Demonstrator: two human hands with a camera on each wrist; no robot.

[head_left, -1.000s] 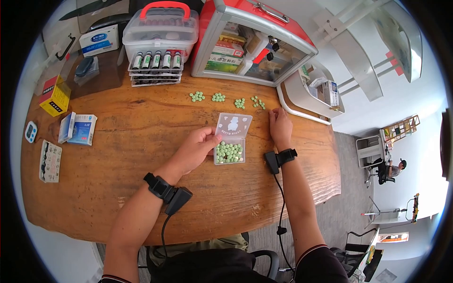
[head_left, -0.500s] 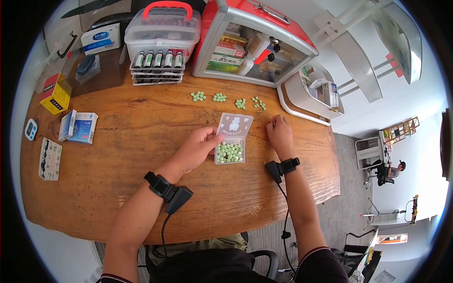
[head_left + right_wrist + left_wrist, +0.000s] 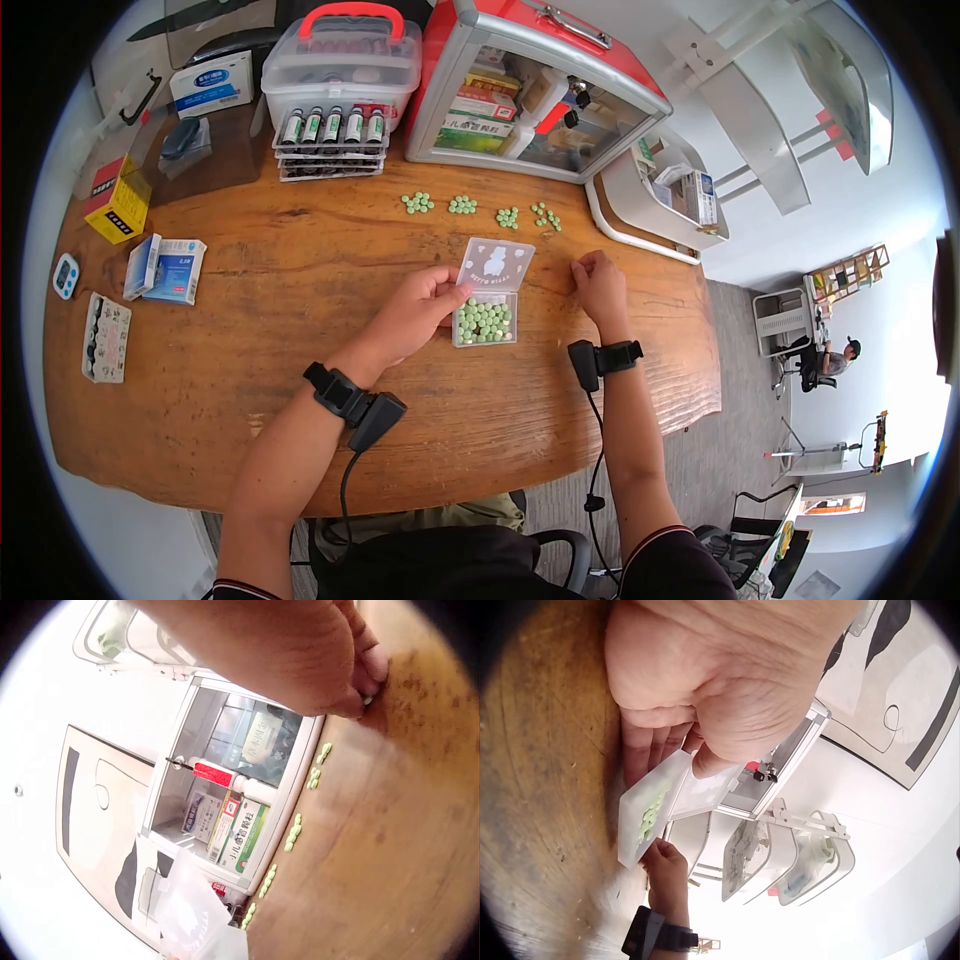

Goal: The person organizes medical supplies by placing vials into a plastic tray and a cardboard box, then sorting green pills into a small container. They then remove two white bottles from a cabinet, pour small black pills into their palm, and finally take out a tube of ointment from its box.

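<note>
A clear plastic case [image 3: 485, 340] stands open on the table, its printed lid [image 3: 497, 265] raised and green tablets [image 3: 484, 318] inside. My left hand [image 3: 408, 315] grips the case's left side, thumb by the hinge and fingers behind; the left wrist view shows this hand [image 3: 712, 682] close over the case [image 3: 632, 817]. To the right of the case, my right hand [image 3: 603, 293] has curled fingers. A small pale piece [image 3: 367, 699] shows between its fingertips in the right wrist view. Small groups of green tablets [image 3: 462, 205] lie in a row beyond the case.
Behind the tablets stand a red and silver glass-fronted cabinet [image 3: 540, 110], a clear box with red handle [image 3: 340, 75] and trays of vials [image 3: 332, 150]. A white bin [image 3: 660, 200] is at back right. Blue-white boxes [image 3: 175, 272] and a timer [image 3: 66, 276] lie left.
My right hand has drawn back from beside the rightmost tablet group toward the near edge and slightly right. My left hand keeps its hold on the case, almost unmoved.
</note>
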